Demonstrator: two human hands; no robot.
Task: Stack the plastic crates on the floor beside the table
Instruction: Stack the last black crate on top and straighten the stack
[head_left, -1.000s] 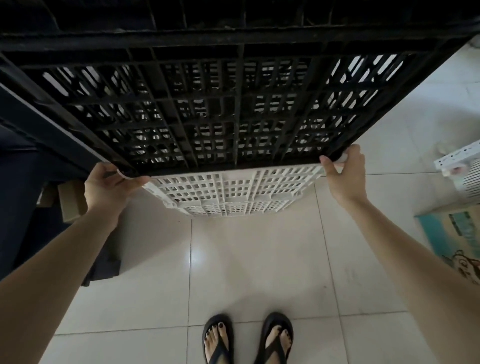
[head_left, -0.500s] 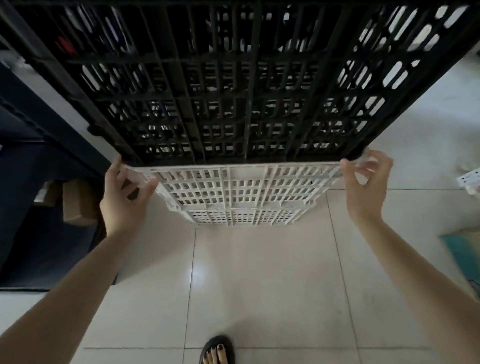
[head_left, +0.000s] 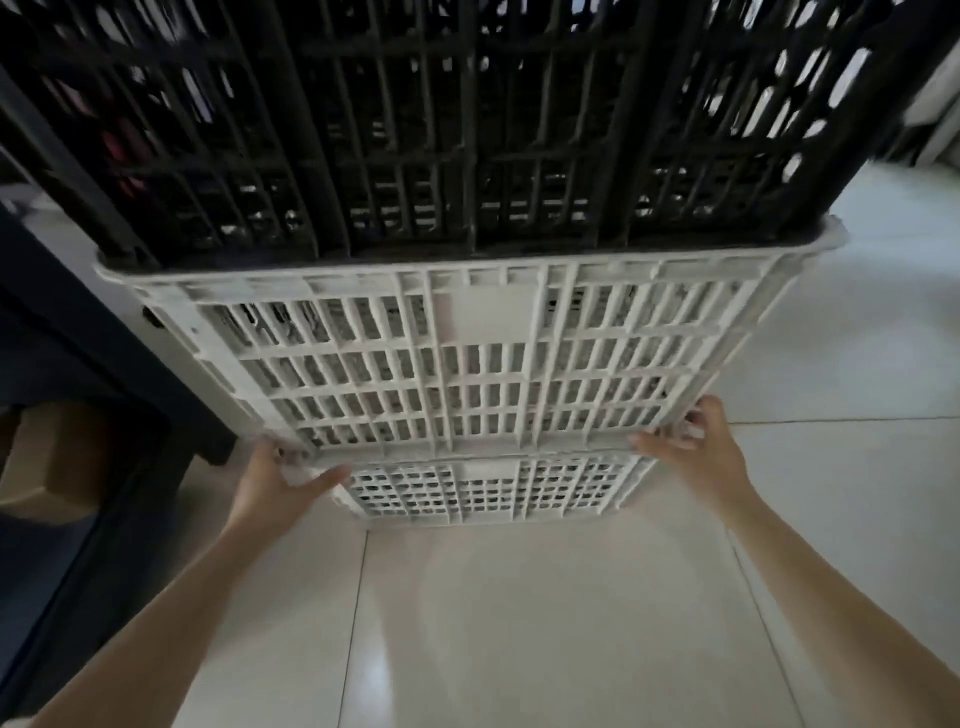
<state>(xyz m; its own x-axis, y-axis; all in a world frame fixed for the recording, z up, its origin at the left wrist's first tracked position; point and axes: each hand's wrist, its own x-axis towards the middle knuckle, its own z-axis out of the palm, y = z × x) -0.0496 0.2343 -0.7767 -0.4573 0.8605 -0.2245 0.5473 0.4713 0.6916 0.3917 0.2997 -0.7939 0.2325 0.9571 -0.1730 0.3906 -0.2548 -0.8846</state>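
I count three crates stacked on the floor (head_left: 519, 623): one black crate (head_left: 467, 130) on top, then an upper white crate (head_left: 467, 353) and a lower white crate (head_left: 483, 493). My left hand (head_left: 283, 475) and right hand (head_left: 691, 447) clasp the lower one's rim corners.

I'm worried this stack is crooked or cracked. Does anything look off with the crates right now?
Nothing looks broken or spilled. The black slatted plastic crate sits squarely in the upper white slatted plastic crate, which rests in the lower white slatted plastic crate. The left hand and right hand grip at its rim corners.
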